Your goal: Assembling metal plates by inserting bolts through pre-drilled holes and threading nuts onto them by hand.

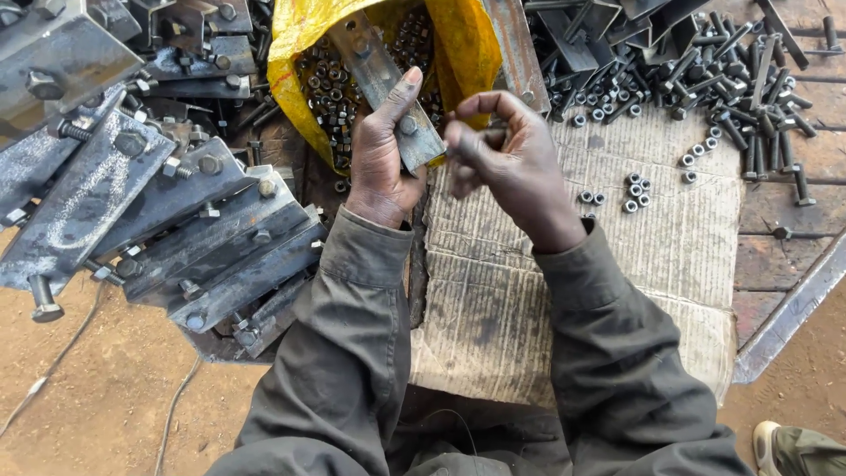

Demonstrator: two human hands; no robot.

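Note:
My left hand [385,145] grips a flat grey steel bar [370,66] with bolts through it, thumb along its face, held out over a yellow sack [295,35] full of loose nuts. My right hand [507,154] is at the bar's near end with the fingers pinched together on something small there; what it pinches is hidden by the fingers. Both hands are above a worn sheet of corrugated cardboard [564,291].
A stack of bolted steel plates [159,211] lies at the left. A heap of dark bolts and nuts [705,79] covers the upper right, with a few loose nuts [633,192] on the cardboard. Another person's shoe [775,445] shows at bottom right on bare earth.

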